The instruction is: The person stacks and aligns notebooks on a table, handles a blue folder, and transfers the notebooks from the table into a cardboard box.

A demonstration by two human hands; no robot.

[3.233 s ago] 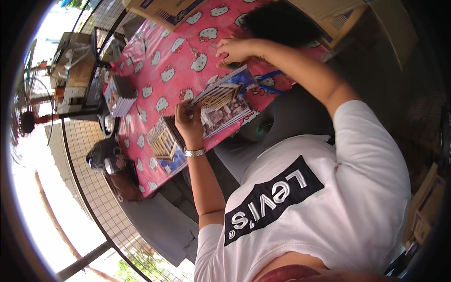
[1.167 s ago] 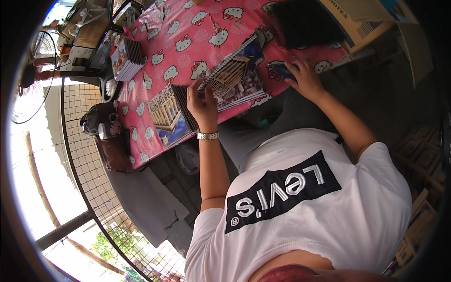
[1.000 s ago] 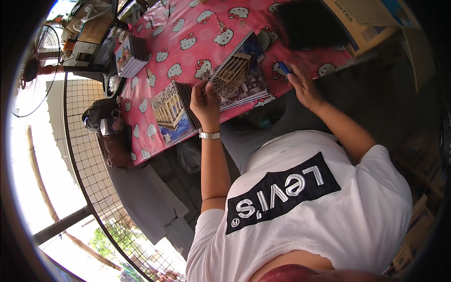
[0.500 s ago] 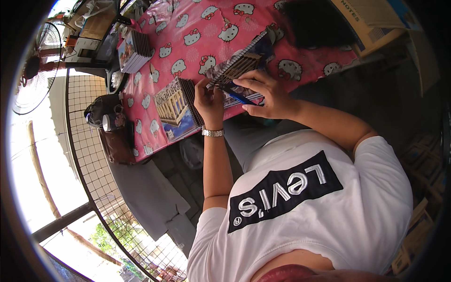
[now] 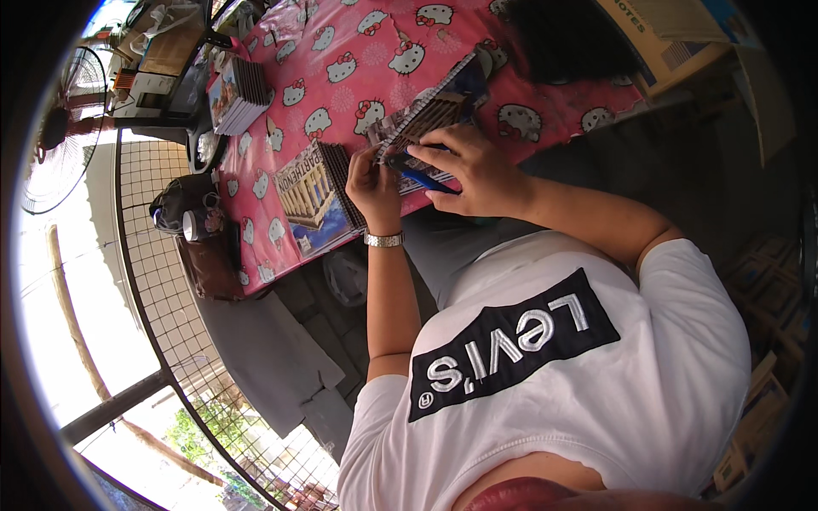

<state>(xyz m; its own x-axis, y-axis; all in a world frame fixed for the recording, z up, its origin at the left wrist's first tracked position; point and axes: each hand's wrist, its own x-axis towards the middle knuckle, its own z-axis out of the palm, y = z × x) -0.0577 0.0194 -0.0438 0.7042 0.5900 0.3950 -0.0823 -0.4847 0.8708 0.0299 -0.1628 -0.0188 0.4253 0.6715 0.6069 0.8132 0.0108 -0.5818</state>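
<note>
My right hand (image 5: 481, 170) is wrapped round blue-handled pliers (image 5: 430, 180), whose dark jaws meet the near left corner of a spiral notebook (image 5: 447, 104). At that same corner my left hand (image 5: 373, 189) has its fingers closed in a pinch, holding the end of the notebook's binding; the exact grip is partly hidden. The notebook lies slantwise on the table, its coil along the far edge and a building pictured on its cover. Just left of my left hand rests a stack of similar spiral notebooks (image 5: 315, 200).
A pink patterned cloth covers the table (image 5: 345, 98). Another notebook stack (image 5: 239, 95) stands at the far left. Bags (image 5: 192, 204) sit by the left edge, with a fan (image 5: 72, 128) beyond. Cardboard boxes (image 5: 665, 43) stand far right, beside a dark object (image 5: 571, 38).
My right hand and the pliers have shifted slightly left, closer to my left hand. The pliers' handles look turned a little, while my left hand stays at the notebook's corner.
</note>
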